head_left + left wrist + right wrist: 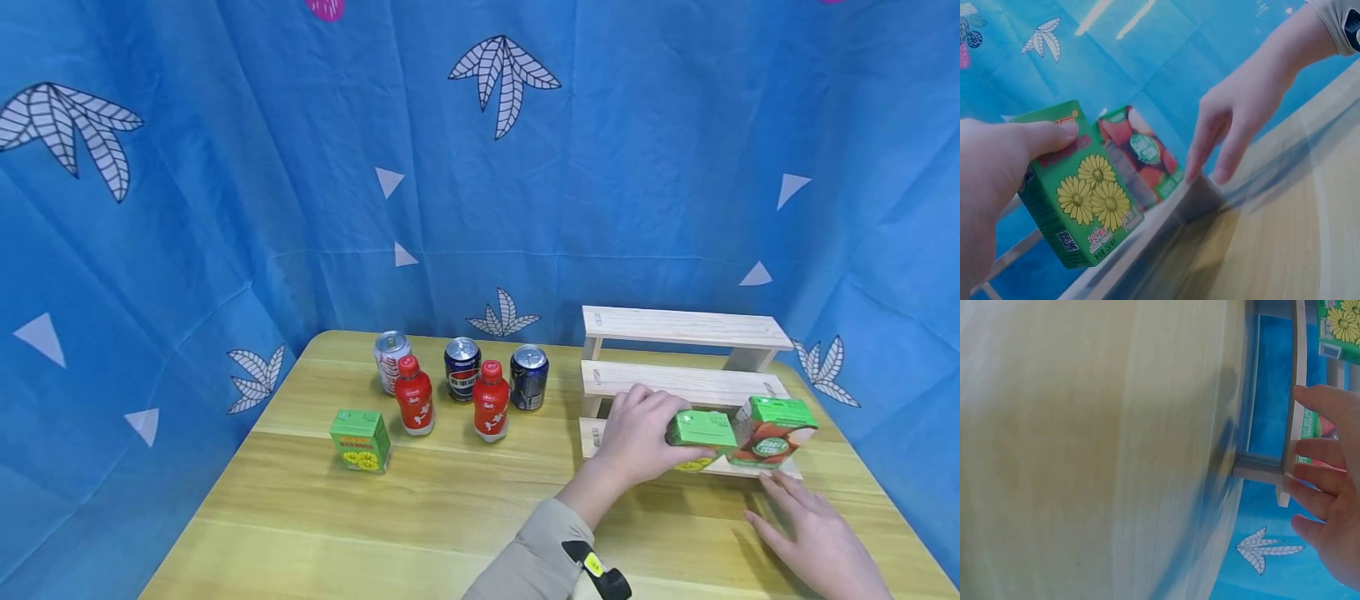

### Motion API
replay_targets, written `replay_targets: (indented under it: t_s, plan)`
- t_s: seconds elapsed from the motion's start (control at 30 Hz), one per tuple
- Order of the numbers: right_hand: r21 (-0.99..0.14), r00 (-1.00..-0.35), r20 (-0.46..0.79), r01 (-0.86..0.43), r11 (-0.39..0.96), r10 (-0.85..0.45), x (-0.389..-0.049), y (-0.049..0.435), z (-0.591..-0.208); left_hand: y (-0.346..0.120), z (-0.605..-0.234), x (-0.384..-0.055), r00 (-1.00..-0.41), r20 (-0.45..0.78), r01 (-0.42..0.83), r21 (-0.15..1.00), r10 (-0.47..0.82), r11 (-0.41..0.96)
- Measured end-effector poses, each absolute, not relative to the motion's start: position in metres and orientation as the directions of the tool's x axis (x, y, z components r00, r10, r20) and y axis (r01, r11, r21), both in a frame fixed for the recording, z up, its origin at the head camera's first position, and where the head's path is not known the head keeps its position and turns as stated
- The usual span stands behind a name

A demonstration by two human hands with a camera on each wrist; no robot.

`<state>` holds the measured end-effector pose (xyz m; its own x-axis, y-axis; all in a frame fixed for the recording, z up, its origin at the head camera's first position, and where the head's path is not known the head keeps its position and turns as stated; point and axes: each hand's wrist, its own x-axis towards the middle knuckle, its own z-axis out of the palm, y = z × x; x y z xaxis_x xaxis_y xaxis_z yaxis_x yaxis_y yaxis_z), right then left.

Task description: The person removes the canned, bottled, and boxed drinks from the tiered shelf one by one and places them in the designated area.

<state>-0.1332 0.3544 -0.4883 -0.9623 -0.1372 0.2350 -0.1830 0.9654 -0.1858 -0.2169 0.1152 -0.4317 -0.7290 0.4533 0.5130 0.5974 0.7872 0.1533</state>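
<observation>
In the head view my left hand [641, 437] grips a green drink carton [703, 428] over the lowest step of a wooden three-step rack [675, 379]. The left wrist view shows the thumb across the face of this carton [1088, 194], above its yellow flowers; the carton is tilted there. Beside it on the lowest step stands a green and red juice carton [772, 433] with fruit pictures. My right hand [817, 533] has its fingertips at the front edge of that step, near the juice carton, fingers spread and holding nothing.
Left of the rack, on the wooden table [300, 533], stand a white and red can [390, 362], two dark blue cans [462, 369], two red bottles [415, 397] and another green carton [361, 442]. A blue patterned curtain [480, 183] hangs round the table.
</observation>
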Motion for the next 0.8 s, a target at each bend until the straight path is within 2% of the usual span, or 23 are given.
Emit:
replay_targets:
  t_s: [0.27,0.5,0.8]
  plan:
    - [-0.195,-0.953,0.266,-0.200,0.960,-0.145,-0.132,0.356,-0.493,0.100,-0.427,-0.210,-0.748,0.508,0.586,0.205,0.427,0.784]
    - [-0.185,-0.958,0.248,-0.192,0.964,-0.143,-0.132,0.357,-0.493,0.087,-0.422,-0.204,-0.729,0.536,0.600,0.202,0.425,0.774]
    - [-0.198,-0.947,0.282,-0.217,0.956,-0.156,-0.132,0.357,-0.495,0.063,-0.419,-0.198,-0.714,0.568,0.615,0.230,0.409,0.754]
